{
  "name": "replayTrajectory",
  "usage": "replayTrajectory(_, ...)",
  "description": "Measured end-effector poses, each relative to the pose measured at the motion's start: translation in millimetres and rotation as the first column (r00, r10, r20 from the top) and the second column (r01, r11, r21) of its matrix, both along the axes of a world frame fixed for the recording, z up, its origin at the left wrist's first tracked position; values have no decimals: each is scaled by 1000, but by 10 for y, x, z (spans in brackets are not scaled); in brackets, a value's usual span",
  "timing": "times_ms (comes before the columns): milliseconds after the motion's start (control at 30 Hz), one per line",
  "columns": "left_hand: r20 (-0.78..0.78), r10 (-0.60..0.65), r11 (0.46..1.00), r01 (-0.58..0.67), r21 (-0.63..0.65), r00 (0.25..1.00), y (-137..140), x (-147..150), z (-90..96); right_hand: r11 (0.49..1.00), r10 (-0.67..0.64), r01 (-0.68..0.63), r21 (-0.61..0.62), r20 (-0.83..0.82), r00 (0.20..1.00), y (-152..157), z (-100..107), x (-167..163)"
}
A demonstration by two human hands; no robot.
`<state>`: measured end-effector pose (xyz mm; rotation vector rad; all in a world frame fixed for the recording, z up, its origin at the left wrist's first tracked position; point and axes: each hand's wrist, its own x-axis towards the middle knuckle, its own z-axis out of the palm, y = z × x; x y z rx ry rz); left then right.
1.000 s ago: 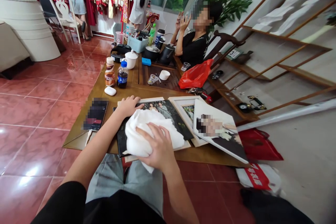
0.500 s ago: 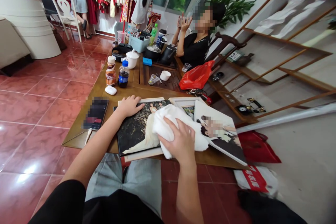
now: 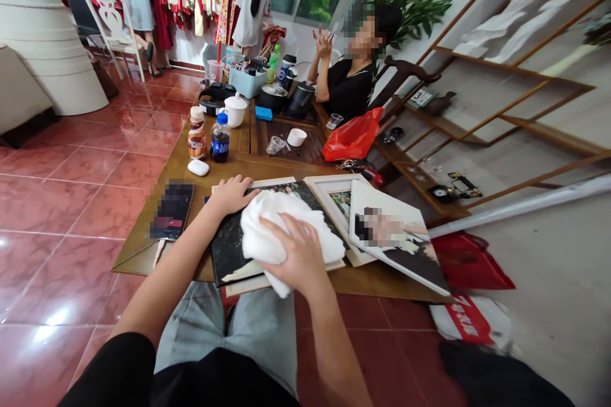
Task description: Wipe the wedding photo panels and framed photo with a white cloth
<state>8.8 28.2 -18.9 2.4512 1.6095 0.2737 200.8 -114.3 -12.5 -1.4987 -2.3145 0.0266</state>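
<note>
A white cloth (image 3: 267, 229) is bunched under my right hand (image 3: 298, 257), whose fingers curve over it and press it onto a photo panel (image 3: 229, 238). The panel lies on the wooden table near its front edge, and the cloth hides much of its picture. My left hand (image 3: 233, 194) rests flat with its fingers stretched out on the panel's upper left corner. To the right a second photo panel (image 3: 420, 248) leans askew over a pale frame (image 3: 315, 187).
Left of the panel lies a phone (image 3: 174, 210) with a cable. Behind it stand a white earbud case (image 3: 198, 167), a coffee bottle (image 3: 196, 133) and a cola bottle (image 3: 220, 138). A red plastic bag (image 3: 353, 135) lies farther back, near a seated person (image 3: 351, 82). Wooden shelves (image 3: 520, 70) line the right wall.
My right hand has slid the cloth leftward across the panel, uncovering the pale frame at right. My left hand stays on the corner. The seated person's hands have come together.
</note>
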Motion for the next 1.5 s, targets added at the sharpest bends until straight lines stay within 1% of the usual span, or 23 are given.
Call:
replayTrajectory(133, 4, 15, 1000, -15, -20, 1000, -22, 5, 42, 976, -205, 206, 77, -13, 979, 229, -45, 356)
replayTrajectory(200, 7, 13, 1000, -13, -23, 1000, -26, 3, 44, 958, -268, 268, 100, -11, 963, 328, -58, 472)
replayTrajectory(267, 12, 7, 1000, -6, -20, 1000, -23, 1, 34, 951, -293, 290, 107, 12, 956, 393, -56, 511)
replayTrajectory(300, 14, 3, 1000, -3, -18, 1000, -21, 1, 28, 954, -286, 282, 105, 28, 958, 410, -49, 500)
replayTrajectory(367, 16, -1, 1000, 2, -13, 1000, -17, 3, 18, 973, -221, 216, 85, 62, 973, 421, -30, 429)
replayTrajectory(467, 16, -3, 1000, 3, -9, 1000, -10, 6, 12, 998, -50, 48, 29, 89, 995, 413, 1, 256)
replayTrajectory(567, 5, -8, 1000, 8, -14, 1000, 0, 4, 11, 996, 84, -83, -23, 86, 993, 428, 20, 123)
replayTrajectory(633, -1, -11, 1000, 11, -23, 1000, 7, 1, 10, 993, 112, -109, -44, 74, 991, 468, 24, 107)
replayTrajectory(733, 3, -9, 1000, 9, -21, 1000, 9, -1, 11, 998, 54, -53, -34, 56, 997, 578, 17, 198)
replayTrajectory(867, 4, 3, 1000, -3, -21, 1000, -6, 3, 25, 994, -111, 110, 16, 52, 993, 777, -22, 415)
replayTrajectory(933, 7, 0, 1000, 0, -30, 1000, -12, 5, 32, 985, -171, 170, 24, 51, 984, 859, -49, 505)
replayTrajectory(1033, 11, 1, 1000, 0, -31, 1000, -14, 8, 33, 977, -213, 212, 36, 47, 976, 910, -87, 580)
replayTrajectory(1133, 16, 13, 1000, -13, -25, 1000, -7, 11, 24, 978, -202, 199, 55, 50, 978, 861, -113, 614)
replayTrajectory(1233, 14, 19, 1000, -19, -23, 1000, -1, 12, 19, 983, -178, 175, 60, 57, 982, 727, -131, 664)
replayTrajectory(1367, 6, 11, 1000, -11, -20, 1000, 0, 12, 23, 984, -165, 159, 82, 72, 984, 435, -160, 758)
replayTrajectory(1500, -2, 13, 1000, -13, -12, 1000, -1, 13, 24, 980, -166, 153, 131, 94, 982, 100, -196, 797)
